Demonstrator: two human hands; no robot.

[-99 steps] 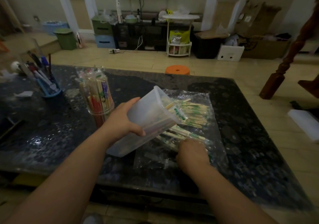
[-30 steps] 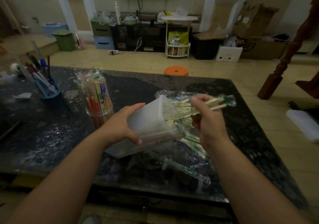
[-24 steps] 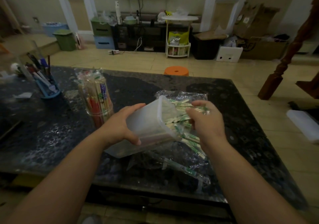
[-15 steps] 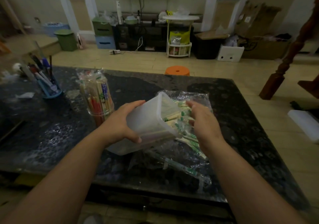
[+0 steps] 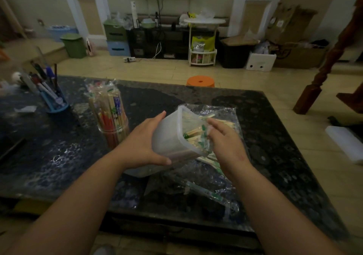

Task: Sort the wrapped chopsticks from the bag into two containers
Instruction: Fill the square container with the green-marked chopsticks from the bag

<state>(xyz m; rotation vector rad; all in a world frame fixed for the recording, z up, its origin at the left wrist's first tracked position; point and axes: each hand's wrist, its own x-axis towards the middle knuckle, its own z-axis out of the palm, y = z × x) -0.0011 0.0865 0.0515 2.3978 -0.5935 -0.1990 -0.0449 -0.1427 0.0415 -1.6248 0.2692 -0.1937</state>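
Starting nearest the camera: two bare forearms reach in over the near edge of the dark speckled stone table (image 5: 59, 156). Clear crinkled plastic bag (image 5: 225, 188) lies flat on table under and beyond the hands, a few green-tipped wrapped chopsticks (image 5: 208, 191) left loose inside it near the front. Left hand (image 5: 143, 144) grips the translucent white rectangular plastic container (image 5: 167, 138), thumb along its lower near side, fingers wrapped over the top wall, pressed together. Container is tilted, mouth toward the right, base end low by the table; cannot tell if base touches the surface. Right hand (image 5: 225, 140) sits at the container mouth, fingers curled loosely and close together at the ends of the bundle of green-printed wrapped chopsticks (image 5: 194, 134) sticking out of the opening; cannot tell whether fingertips pinch any or only press on them. More wrapped chopsticks lie in the bag just beyond the right hand. Left of the container, near but apart, stands the clear round plastic cup (image 5: 115, 134), upright, packed with wrapped chopsticks in red, blue and green print (image 5: 110, 109), wrappers fanning out at top. Further left, blue pen holder (image 5: 55, 103) with markers and pens, tilted; small white scrap of paper (image 5: 25, 109) beside it. Beyond table's far edge, orange round stool (image 5: 200, 81) on tiled floor. Far back: white tiered rack (image 5: 203, 38), green bin (image 5: 73, 45), cardboard boxes (image 5: 290, 28).
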